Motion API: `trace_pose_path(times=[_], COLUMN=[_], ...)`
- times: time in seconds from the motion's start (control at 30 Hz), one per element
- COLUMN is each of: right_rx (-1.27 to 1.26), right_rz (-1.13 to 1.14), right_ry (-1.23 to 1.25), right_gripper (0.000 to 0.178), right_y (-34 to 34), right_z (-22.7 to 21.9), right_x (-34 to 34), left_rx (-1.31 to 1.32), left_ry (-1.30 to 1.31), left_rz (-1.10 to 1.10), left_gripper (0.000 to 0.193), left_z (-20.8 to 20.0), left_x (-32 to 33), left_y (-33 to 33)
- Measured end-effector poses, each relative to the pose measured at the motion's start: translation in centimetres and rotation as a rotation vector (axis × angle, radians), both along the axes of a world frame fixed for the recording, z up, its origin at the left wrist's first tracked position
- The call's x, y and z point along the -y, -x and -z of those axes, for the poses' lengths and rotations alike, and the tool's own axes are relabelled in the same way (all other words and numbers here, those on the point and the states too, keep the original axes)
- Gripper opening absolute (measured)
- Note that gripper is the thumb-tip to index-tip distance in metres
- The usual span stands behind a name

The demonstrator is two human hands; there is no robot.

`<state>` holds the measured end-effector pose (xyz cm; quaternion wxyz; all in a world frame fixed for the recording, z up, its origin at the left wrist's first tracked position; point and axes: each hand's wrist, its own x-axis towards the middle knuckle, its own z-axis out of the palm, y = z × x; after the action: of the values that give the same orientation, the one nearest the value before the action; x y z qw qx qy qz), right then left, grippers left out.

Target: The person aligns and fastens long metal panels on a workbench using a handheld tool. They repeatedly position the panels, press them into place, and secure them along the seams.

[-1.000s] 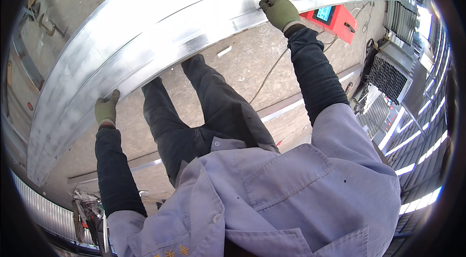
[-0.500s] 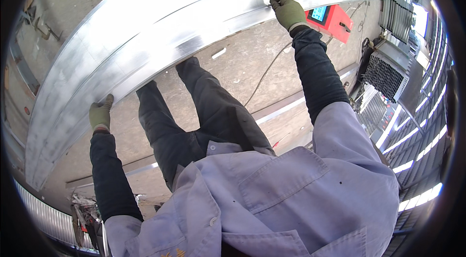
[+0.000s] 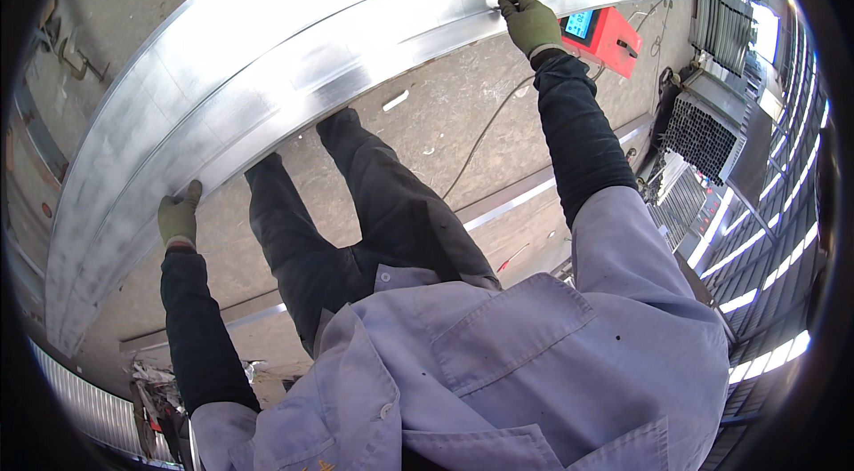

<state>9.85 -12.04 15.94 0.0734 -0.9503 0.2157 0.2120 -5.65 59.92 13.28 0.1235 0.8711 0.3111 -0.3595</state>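
Note:
A long, shiny metal panel [image 3: 294, 53] with lengthwise creases spans the far side of the view, bent into an arc by the lens. My left hand [image 3: 181, 217], in a green glove, is closed at the panel's near edge on the left. Its thumb points up along the metal, and the panel partly hides the other fingers. Farther right, my right hand [image 3: 531, 24], gloved alike, is pinched at the same near edge. A thin dark tip shows by its fingertips, too small to name.
Just beyond my right wrist stands a red box-shaped device [image 3: 614, 42] with a lit screen; a cable [image 3: 480, 137] trails over the floor. Stacked square metal tubes [image 3: 707, 137] lie at the right. A metal strip [image 3: 516, 204] runs behind my legs, and clamps [image 3: 80, 62] lie far left.
The view has shifted slightly. My left thumb stands farther apart from its fingers, while my right hand keeps its pinch at the panel's near edge.

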Motion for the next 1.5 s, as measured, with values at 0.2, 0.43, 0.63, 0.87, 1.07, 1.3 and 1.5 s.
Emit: trace_pose_path(times=[0.2, 0.43, 0.63, 0.87, 1.07, 1.3, 1.5], right_rx=[-0.009, 0.037, 0.077, 0.048, 0.050, 0.060, 0.040], right_rz=[0.029, 0.022, -0.014, -0.004, 0.006, 0.017, 0.048], right_ry=[-0.021, -0.121, -0.052, 0.049, -0.001, -0.112, 0.019], right_gripper=[0.034, 0.034, 0.034, 0.032, 0.031, 0.031, 0.033], right_y=[0.0, 1.0, 1.3, 0.4, 0.6, 1.3, 0.3], right_z=[-0.4, -0.5, -0.3, -0.4, -0.1, -0.5, -0.4], right_x=[-0.1, -1.1, -0.7, 0.3, 0.7, -1.3, 1.1], left_rx=[0.011, 0.006, 0.018, -0.008, 0.010, 0.023, -0.006], left_ry=[0.012, -0.002, -0.001, -0.021, -0.011, -0.004, 0.004], left_rz=[-0.038, -0.038, -0.029, -0.013, -0.017, -0.023, -0.034], left_gripper=[0.081, 0.079, 0.078, 0.079, 0.079, 0.079, 0.080], left_z=[0.2, 0.2, 0.1, -0.1, -0.2, -0.9, -0.9], left_x=[-0.1, -0.1, 0.0, 0.0, 0.4, 0.8, 0.6], left_y=[0.1, 0.1, 0.0, -0.2, -0.3, -0.4, -0.6])
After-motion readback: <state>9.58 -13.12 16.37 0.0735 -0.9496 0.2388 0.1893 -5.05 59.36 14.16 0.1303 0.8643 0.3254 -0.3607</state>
